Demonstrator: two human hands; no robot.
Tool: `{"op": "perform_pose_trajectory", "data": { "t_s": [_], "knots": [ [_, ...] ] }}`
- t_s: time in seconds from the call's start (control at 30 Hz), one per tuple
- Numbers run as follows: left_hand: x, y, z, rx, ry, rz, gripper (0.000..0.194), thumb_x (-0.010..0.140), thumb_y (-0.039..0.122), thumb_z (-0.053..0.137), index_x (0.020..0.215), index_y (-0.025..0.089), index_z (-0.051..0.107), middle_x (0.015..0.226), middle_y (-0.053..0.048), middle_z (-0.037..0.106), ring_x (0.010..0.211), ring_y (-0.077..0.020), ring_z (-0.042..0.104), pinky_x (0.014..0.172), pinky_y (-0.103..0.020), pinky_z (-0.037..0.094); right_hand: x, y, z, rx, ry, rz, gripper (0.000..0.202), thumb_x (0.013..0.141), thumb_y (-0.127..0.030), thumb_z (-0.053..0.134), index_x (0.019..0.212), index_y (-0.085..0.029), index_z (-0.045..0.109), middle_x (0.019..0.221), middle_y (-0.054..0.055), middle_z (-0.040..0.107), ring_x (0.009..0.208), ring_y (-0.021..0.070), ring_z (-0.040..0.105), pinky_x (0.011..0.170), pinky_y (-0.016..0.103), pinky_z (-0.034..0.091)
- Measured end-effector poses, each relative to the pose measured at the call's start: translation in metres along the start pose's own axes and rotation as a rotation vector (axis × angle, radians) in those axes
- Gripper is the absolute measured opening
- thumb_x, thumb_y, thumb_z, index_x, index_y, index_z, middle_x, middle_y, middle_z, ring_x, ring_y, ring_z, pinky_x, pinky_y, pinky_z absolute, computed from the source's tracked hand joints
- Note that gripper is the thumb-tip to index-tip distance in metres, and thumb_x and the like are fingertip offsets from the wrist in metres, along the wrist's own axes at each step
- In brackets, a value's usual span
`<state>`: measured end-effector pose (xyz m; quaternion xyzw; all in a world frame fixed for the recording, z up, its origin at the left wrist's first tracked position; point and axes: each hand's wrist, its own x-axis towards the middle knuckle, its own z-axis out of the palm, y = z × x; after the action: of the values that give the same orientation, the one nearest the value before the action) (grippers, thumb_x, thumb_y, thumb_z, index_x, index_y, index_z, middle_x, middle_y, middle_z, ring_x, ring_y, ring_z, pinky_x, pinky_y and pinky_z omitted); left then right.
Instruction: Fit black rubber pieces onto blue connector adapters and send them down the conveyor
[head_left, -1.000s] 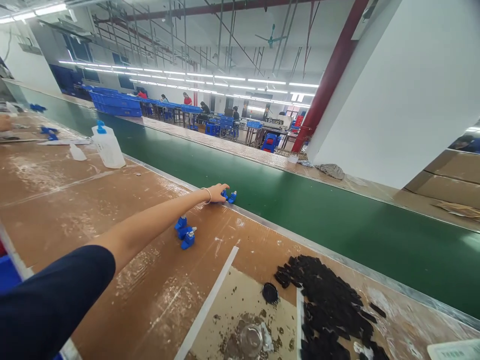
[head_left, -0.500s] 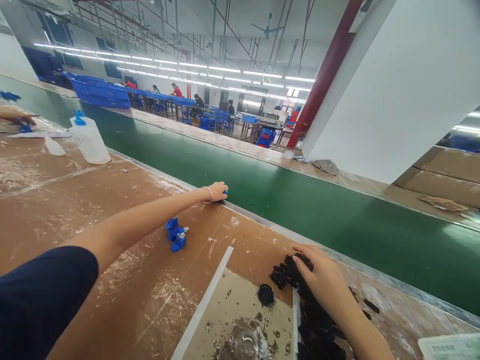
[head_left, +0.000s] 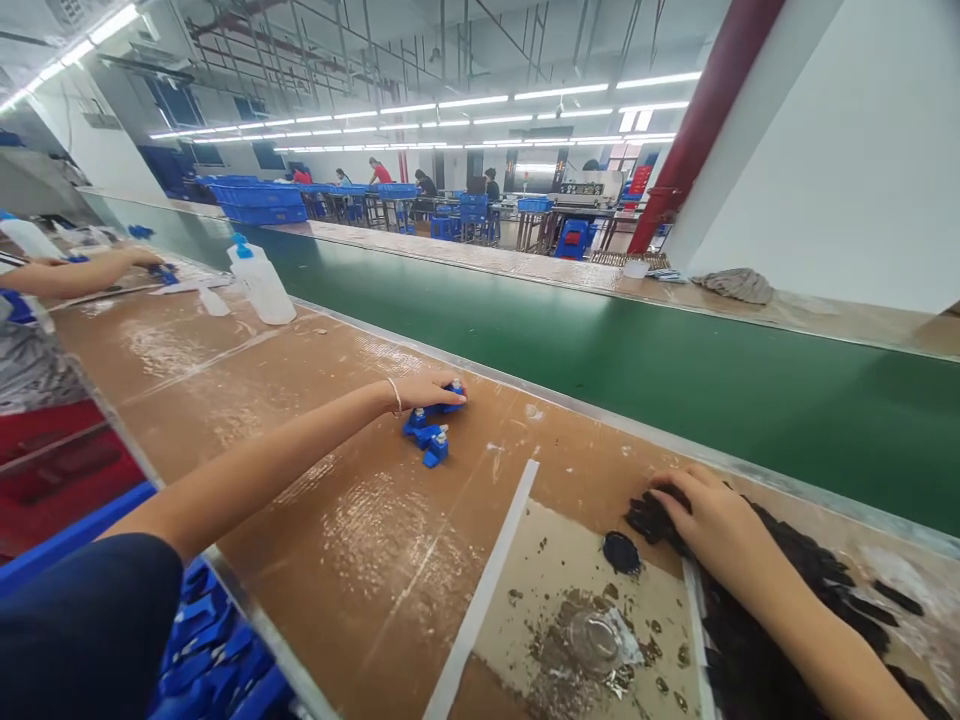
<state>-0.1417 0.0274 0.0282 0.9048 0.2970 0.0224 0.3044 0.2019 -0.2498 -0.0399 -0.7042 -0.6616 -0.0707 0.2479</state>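
Note:
My left hand (head_left: pixel 429 390) is closed on a blue plastic part (head_left: pixel 454 397) with a small pale tip, close to the near edge of the green belt. Just beside it, on the brown tabletop (head_left: pixel 337 390), lies another blue part (head_left: pixel 427 438) with pale bits on it. My right hand (head_left: pixel 709 505) is at the heap of small black pieces (head_left: pixel 795 560), its thumb and forefinger curled together at the left end of the heap. Fingertips seem to pinch a black piece there, partly lost among the others.
The green conveyor belt (head_left: pixel 480 310) runs along the far side. A round black cap (head_left: pixel 621 552) and a clear dish (head_left: pixel 592 642) sit on a stained board (head_left: pixel 532 590). A white bottle (head_left: pixel 261 285) stands left. A blue bin (head_left: pixel 255 690) of parts is below. Co-worker's arm (head_left: pixel 82 275) at far left.
My left hand has drawn back from the belt's edge, bringing its blue part beside the other one. My right fingers have curled in at the black pieces. The view has turned left.

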Motion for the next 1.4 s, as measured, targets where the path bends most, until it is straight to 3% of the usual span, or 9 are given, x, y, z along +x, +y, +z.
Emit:
{"op": "perform_pose_trajectory", "data": {
  "t_s": [0.17,0.3,0.4,0.5,0.67,0.9,1.0,1.2,1.4],
  "knots": [
    [0.000,0.028,0.002,-0.113,-0.091,0.035,0.021,0.086,0.035,0.060,0.090,0.014,0.061,0.081,-0.002,0.061,0.078,-0.0146,0.056,0.079,-0.031,0.048,-0.008,-0.022,-0.023,-0.077,0.110,-0.027,0.036,0.096,-0.040,0.040,0.092,-0.019,0.068,0.092,0.008,0.070,0.080,0.0222,0.068,0.069,0.036,0.054],
    [-0.008,0.069,0.003,-0.241,-0.040,0.089,0.020,0.088,0.034,0.053,0.081,0.016,0.050,0.068,0.001,0.050,0.064,-0.0113,0.047,0.069,-0.028,0.044,-0.032,-0.048,-0.038,-0.177,0.115,-0.122,0.033,0.097,-0.034,0.040,0.095,-0.019,0.070,0.094,0.007,0.070,0.072,0.0187,0.069,0.060,0.030,0.055],
    [-0.035,0.104,0.031,-0.355,0.050,0.205,0.017,0.093,0.035,0.046,0.093,0.018,0.049,0.082,-0.001,0.053,0.073,-0.0124,0.051,0.074,-0.029,0.046,-0.056,-0.061,-0.037,-0.273,0.062,-0.229,0.031,0.095,-0.023,0.041,0.098,-0.017,0.071,0.096,0.009,0.070,0.070,0.0173,0.069,0.055,0.027,0.056],
    [-0.065,0.123,0.080,-0.260,0.175,0.493,0.013,0.093,0.031,0.049,0.093,0.018,0.051,0.094,-0.005,0.055,0.089,-0.0172,0.052,0.087,-0.035,0.046,-0.075,-0.073,-0.031,-0.349,-0.001,-0.361,0.035,0.090,-0.010,0.040,0.104,-0.013,0.071,0.101,0.013,0.072,0.084,0.0211,0.070,0.072,0.031,0.060],
    [-0.081,0.113,0.131,-0.029,0.113,0.614,0.008,0.095,0.022,0.047,0.099,0.018,0.052,0.109,-0.012,0.053,0.101,-0.0220,0.050,0.096,-0.038,0.045,-0.088,-0.096,-0.033,-0.452,-0.067,-0.466,0.046,0.076,0.003,0.036,0.109,-0.003,0.068,0.110,0.022,0.071,0.095,0.0306,0.067,0.080,0.044,0.059],
    [-0.080,0.102,0.127,0.030,0.137,0.595,0.031,0.088,0.022,0.057,0.118,0.016,0.051,0.132,-0.019,0.046,0.122,-0.0285,0.047,0.106,-0.045,0.043,-0.089,-0.076,-0.042,-0.491,-0.095,-0.726,0.045,0.072,-0.004,0.038,0.107,-0.004,0.067,0.106,0.022,0.072,0.086,0.0260,0.071,0.069,0.033,0.062],
    [-0.083,0.103,0.129,0.037,0.166,0.583,0.033,0.086,0.023,0.059,0.118,0.016,0.052,0.137,-0.022,0.042,0.130,-0.0327,0.042,0.108,-0.050,0.042,-0.086,-0.071,-0.044,-0.420,-0.096,-0.679,0.038,0.082,-0.008,0.038,0.108,-0.009,0.066,0.102,0.018,0.073,0.085,0.0257,0.073,0.070,0.034,0.061],
    [-0.087,0.105,0.128,0.064,0.272,0.563,0.017,0.088,0.020,0.060,0.104,0.016,0.058,0.140,-0.021,0.043,0.134,-0.0319,0.039,0.111,-0.050,0.040,-0.071,-0.104,-0.069,-0.135,-0.070,-0.291,0.025,0.101,-0.034,0.038,0.112,-0.020,0.056,0.096,0.006,0.075,0.080,0.0169,0.074,0.073,0.025,0.060],
    [-0.092,0.108,0.125,0.095,0.476,0.656,0.015,0.087,0.016,0.059,0.102,0.015,0.062,0.138,-0.019,0.049,0.134,-0.0325,0.039,0.112,-0.052,0.038,-0.070,-0.115,-0.079,0.085,-0.209,-0.406,0.030,0.094,-0.024,0.052,0.124,-0.022,0.051,0.108,0.004,0.073,0.097,0.0124,0.071,0.089,0.020,0.055]
  ]
}}
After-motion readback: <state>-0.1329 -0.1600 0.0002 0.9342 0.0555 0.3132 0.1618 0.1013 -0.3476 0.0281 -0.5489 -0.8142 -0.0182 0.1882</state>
